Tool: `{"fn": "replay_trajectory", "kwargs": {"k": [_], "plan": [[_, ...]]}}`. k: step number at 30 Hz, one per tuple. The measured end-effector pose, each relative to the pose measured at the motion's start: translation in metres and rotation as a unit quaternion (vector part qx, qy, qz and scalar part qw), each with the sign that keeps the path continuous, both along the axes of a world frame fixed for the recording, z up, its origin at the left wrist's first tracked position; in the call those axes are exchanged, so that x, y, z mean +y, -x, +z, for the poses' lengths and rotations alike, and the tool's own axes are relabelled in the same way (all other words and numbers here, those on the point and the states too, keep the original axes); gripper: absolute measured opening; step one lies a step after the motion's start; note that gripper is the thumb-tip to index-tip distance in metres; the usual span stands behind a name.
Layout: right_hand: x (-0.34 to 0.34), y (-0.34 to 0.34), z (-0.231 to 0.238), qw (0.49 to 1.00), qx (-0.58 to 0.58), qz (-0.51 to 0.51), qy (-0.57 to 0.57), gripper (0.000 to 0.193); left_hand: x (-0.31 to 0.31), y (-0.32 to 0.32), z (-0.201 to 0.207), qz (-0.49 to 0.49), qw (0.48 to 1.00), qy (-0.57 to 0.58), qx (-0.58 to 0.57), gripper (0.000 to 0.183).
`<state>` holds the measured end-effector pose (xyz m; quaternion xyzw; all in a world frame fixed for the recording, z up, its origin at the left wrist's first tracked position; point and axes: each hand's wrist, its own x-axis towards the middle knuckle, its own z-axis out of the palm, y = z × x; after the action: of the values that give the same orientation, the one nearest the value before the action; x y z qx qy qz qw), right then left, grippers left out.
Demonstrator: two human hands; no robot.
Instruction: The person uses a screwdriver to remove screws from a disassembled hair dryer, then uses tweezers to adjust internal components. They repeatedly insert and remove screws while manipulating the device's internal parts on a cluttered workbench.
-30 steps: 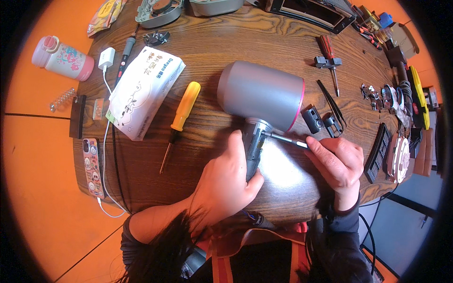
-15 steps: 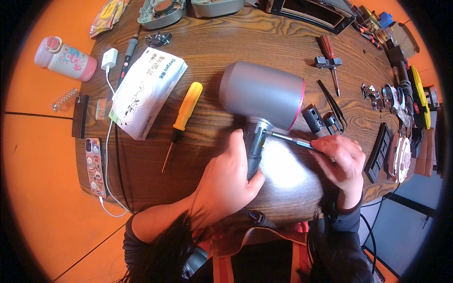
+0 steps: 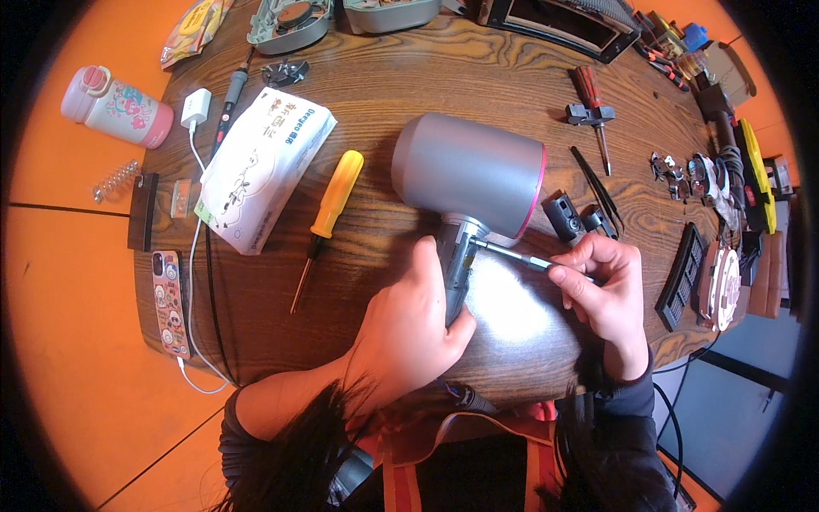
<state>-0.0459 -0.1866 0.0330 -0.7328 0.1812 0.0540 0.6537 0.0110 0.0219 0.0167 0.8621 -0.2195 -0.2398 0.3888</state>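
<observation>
Grey and pink, the hair dryer (image 3: 469, 177) sits right in front of you, its fat barrel just beyond your left hand (image 3: 414, 316) and its handle (image 3: 456, 269) down in your grip. That left hand is clamped around the handle, fingers showing on both sides of it. Over to your right hand (image 3: 606, 286), set apart from the left: thumb and forefinger pinch a slim silver screwdriver (image 3: 522, 255), and its thin end reaches across the gap to the top of the handle, right under the barrel. Whether the tip sits in a screw, you can't tell from up here.

Around you, then! Left of your left hand lies a yellow screwdriver (image 3: 325, 224), with a white tissue pack (image 3: 269, 171) beyond it and a phone (image 3: 170, 303) farther out on that side. Just past your right hand, small black parts (image 3: 564, 218) lie next to dark tweezers (image 3: 595, 189), and farther ahead comes a red-handled screwdriver (image 3: 587, 90). Right of that hand, a black grille (image 3: 681, 277) lies near the table's edge (image 3: 687, 346).
</observation>
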Motion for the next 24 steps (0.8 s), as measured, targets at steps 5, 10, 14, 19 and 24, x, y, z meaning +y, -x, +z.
{"fn": "replay_trajectory", "kwargs": {"k": [5,10,14,19,24], "plan": [[0.001,0.001,0.004,0.867,-0.281,0.153,0.381,0.027,0.002,-0.002,0.006,0.001,0.998,-0.004,0.057,0.059],[-0.006,0.003,0.01,0.71,-0.398,0.17,0.555,0.031,0.002,-0.003,0.006,-0.003,0.998,-0.01,0.058,0.059],[-0.004,0.006,0.009,0.663,-0.427,0.155,0.595,0.031,0.003,-0.003,0.003,0.002,1.0,0.004,0.028,0.06],[-0.001,-0.002,-0.004,0.707,-0.439,0.13,0.539,0.024,0.005,-0.004,0.002,-0.005,0.999,0.009,0.033,0.061],[0.0,-0.002,-0.006,0.888,-0.275,0.111,0.352,0.019,0.005,-0.004,0.003,-0.009,0.999,0.008,0.033,0.063]]}}
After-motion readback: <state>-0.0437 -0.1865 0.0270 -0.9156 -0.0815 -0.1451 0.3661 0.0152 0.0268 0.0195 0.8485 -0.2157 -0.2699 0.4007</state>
